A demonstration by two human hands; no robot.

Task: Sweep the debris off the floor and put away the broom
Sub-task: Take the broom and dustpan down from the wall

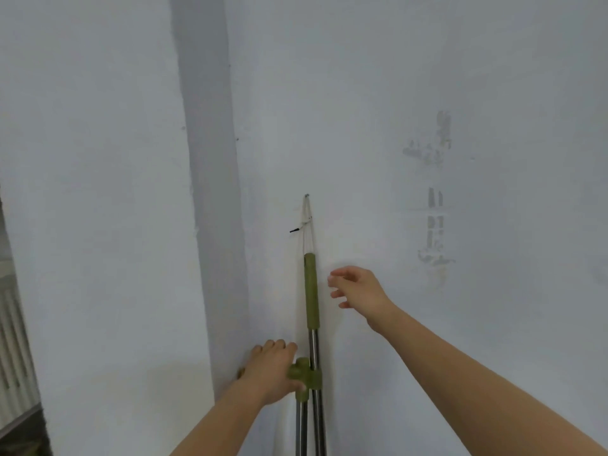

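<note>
A broom handle (311, 291) with a green grip and steel shaft hangs upright against the white wall by a pale string loop (307, 218) from a nail (306, 195). A second steel pole (301, 426) is joined to it by a green plastic clip (304, 373). My left hand (269, 370) rests at that clip, its thumb touching the green plastic, fingers loosely bent. My right hand (357, 289) hovers just right of the green grip, fingers spread and relaxed, apart from the handle. The broom head and the floor are out of view.
A grey vertical strip (210, 192) runs down the wall left of the broom. Faint grey marks (434, 199) stain the wall to the right. A ribbed white radiator (13, 340) shows at the far left edge.
</note>
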